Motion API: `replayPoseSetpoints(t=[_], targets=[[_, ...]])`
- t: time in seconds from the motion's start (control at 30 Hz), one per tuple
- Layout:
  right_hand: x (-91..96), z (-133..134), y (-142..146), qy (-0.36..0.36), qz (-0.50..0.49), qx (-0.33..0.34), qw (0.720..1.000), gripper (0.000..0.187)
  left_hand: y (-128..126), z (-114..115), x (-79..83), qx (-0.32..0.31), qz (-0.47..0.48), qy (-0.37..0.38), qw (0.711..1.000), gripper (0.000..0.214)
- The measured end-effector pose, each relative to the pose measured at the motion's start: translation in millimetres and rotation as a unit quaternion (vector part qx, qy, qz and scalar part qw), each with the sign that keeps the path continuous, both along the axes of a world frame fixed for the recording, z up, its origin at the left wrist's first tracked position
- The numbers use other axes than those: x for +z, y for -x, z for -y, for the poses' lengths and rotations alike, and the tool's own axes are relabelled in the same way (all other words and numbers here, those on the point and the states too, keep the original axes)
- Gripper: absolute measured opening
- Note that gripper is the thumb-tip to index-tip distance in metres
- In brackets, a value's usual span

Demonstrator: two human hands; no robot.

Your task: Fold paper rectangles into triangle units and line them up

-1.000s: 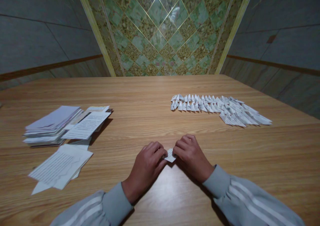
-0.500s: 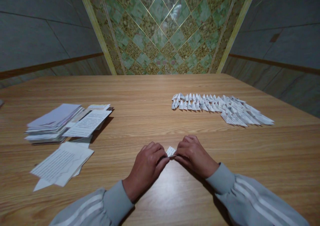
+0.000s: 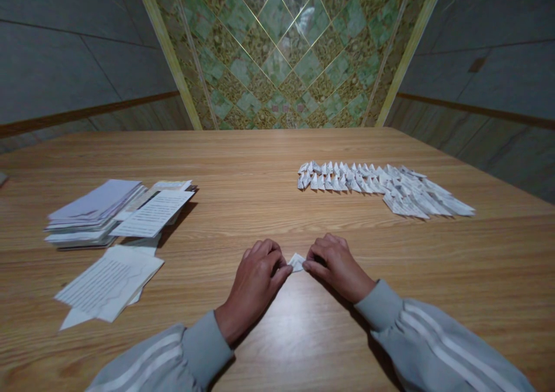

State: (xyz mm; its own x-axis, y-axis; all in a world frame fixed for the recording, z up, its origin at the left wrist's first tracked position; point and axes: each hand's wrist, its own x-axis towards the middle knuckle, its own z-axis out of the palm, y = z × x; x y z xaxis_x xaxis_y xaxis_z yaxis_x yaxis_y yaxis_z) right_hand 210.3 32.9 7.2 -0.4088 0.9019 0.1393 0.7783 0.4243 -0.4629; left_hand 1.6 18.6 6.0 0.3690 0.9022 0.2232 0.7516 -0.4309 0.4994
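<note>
A small folded piece of printed white paper (image 3: 296, 261) lies low over the wooden table (image 3: 269, 195), pinched from both sides. My left hand (image 3: 255, 282) grips its left end with curled fingers. My right hand (image 3: 336, 265) grips its right end the same way. Both wrists rest near the table's front, in grey sleeves with white stripes. Most of the paper is hidden between my fingertips.
Several small folded paper pieces (image 3: 381, 187) lie in rows at the right rear of the table. A stack of printed sheets (image 3: 102, 213) sits at the left, with loose printed sheets (image 3: 106, 285) in front of it. A patterned green tiled wall stands behind the table.
Both hands have shifted slightly away from me with the paper piece. The paper has turned and looks smaller between the fingertips than a second ago.
</note>
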Motion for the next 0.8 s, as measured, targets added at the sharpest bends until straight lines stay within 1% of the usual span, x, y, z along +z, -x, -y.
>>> replayPoseSetpoints(t=[0.23,0.57,0.67,0.8], targets=[[1.3,1.4,3.1,-0.008,0.023,-0.009,1.0,0.012,-1.6,0.2,0.5,0.017,-0.016,-0.014,1.0,0.011],[-0.3,0.6,0.9,-0.001,-0.004,-0.026,1.0,0.014,-1.7,-0.8,-1.6,0.013,-0.044,-0.026,0.999,0.011],[2.1,-0.1,0.0,0.011,-0.004,-0.02,1.0,0.013,-2.0,-0.9,-1.9,-0.003,-0.042,-0.029,0.999,0.004],[4.5,-0.2,-0.8,0.009,-0.008,0.001,1.0,0.008,-2.2,-0.6,-3.2,-0.037,-0.055,-0.066,0.996,0.012]])
